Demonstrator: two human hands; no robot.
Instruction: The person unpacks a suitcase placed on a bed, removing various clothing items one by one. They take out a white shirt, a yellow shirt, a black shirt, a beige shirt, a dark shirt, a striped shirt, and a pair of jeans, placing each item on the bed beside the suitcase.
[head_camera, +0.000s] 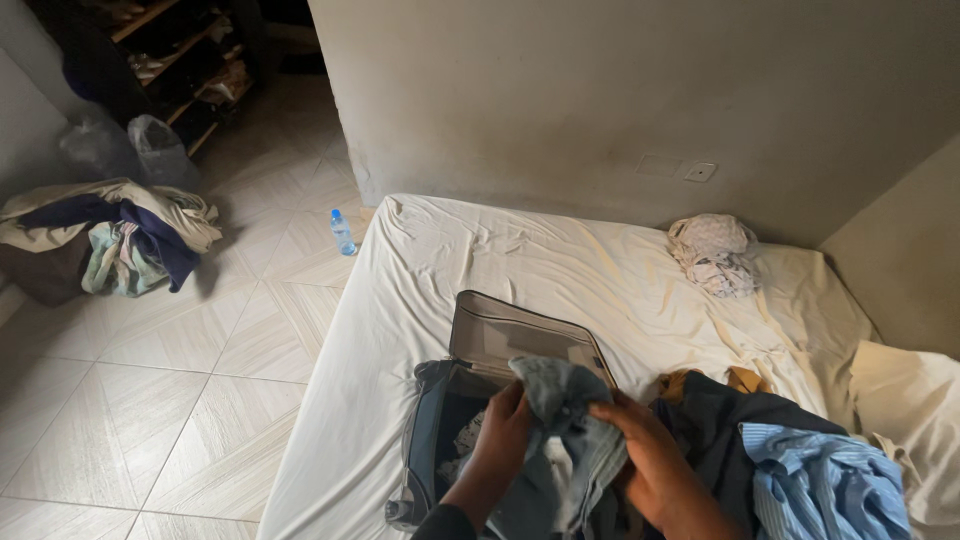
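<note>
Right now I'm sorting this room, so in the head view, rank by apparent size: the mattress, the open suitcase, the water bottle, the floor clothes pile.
1. Mattress
2. Open suitcase and floor clothes pile look alike; the suitcase is nearer, so unsure.
3. Water bottle

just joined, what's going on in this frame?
A person stands over an open suitcase lying on a white-sheeted mattress. Both hands grip a grey-blue denim garment above the case: left hand on its left side, right hand on its right. A pile of clothes with a blue striped shirt on top lies to the right. Another clothes heap and a water bottle sit on the tiled floor.
</note>
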